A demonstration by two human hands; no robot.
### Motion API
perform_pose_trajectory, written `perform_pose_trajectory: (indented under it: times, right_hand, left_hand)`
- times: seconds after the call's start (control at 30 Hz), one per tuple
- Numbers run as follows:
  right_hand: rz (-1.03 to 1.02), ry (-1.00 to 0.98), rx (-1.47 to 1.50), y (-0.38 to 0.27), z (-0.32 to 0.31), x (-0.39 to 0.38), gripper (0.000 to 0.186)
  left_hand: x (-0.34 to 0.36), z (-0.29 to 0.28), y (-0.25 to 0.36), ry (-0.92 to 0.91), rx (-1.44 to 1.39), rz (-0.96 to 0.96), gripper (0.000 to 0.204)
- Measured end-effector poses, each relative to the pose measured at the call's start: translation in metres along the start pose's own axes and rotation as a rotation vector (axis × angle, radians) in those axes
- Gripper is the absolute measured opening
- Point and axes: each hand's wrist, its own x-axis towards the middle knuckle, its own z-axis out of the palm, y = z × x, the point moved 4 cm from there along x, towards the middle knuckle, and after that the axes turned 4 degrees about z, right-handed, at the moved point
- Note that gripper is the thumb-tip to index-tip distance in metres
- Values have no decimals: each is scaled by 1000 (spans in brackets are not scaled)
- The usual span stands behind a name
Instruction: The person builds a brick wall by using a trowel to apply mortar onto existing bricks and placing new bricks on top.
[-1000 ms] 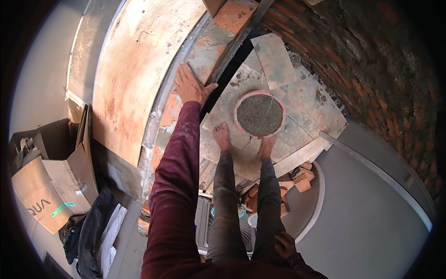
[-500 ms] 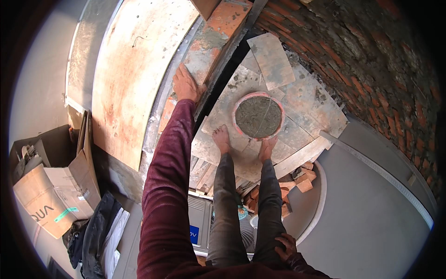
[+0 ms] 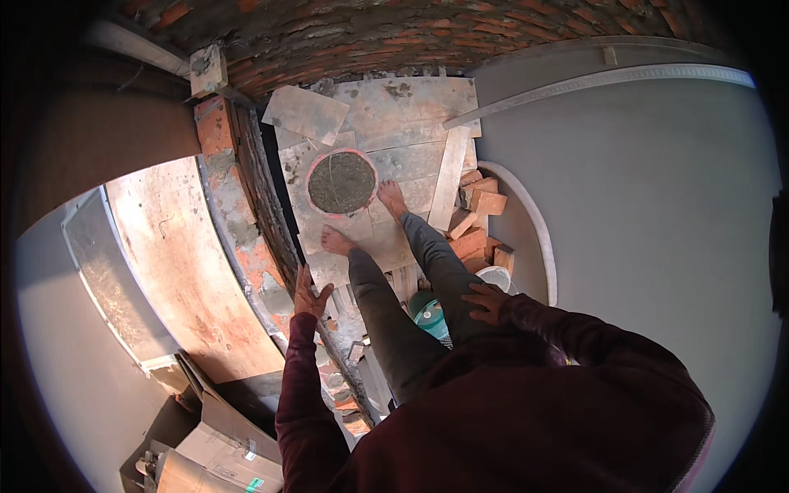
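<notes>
My left hand (image 3: 309, 297) is open, its fingers apart, at the inner edge of the narrow brick-and-mortar ledge (image 3: 246, 234). My right hand (image 3: 485, 302) lies open on my right thigh. My bare feet stand on pale, mortar-spotted boards (image 3: 411, 177), beside a round pink-rimmed tub (image 3: 341, 182) filled with wet grey mortar. A loose board (image 3: 307, 112) lies above the tub, and a dark gap runs between the boards and the ledge.
A rough brick wall (image 3: 370, 37) runs behind the boards. A plywood sheet (image 3: 177, 246) and cardboard boxes (image 3: 218, 444) are at left. Loose bricks (image 3: 485, 201), a white bucket (image 3: 493, 277) and a teal container (image 3: 429, 316) lie beside the platform; a grey surface (image 3: 641, 205) spans the right.
The view has swung sharply, bringing the brick wall to the top. My left hand has left its higher spot on the ledge and now sits lower along it. My right arm shows more.
</notes>
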Motion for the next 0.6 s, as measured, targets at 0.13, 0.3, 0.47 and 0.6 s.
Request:
perform_pose_trajectory:
  times: [0.13, 0.3, 0.47, 0.6]
  right_hand:
    - [-77, 15, 219, -14, 6, -4, 63]
    - [-57, 264, 652, 113, 85, 47, 70]
    - [143, 116, 523, 49, 32, 50, 66]
    - [139, 204, 422, 48, -44, 40, 63]
  left_hand:
    - [-158, 54, 25, -449, -88, -198, 76]
    - [-126, 50, 43, -458, 106, -57, 46]
    - [-76, -84, 41, -5, -143, -357, 41]
    - [-50, -163, 54, 393, -502, -295, 37]
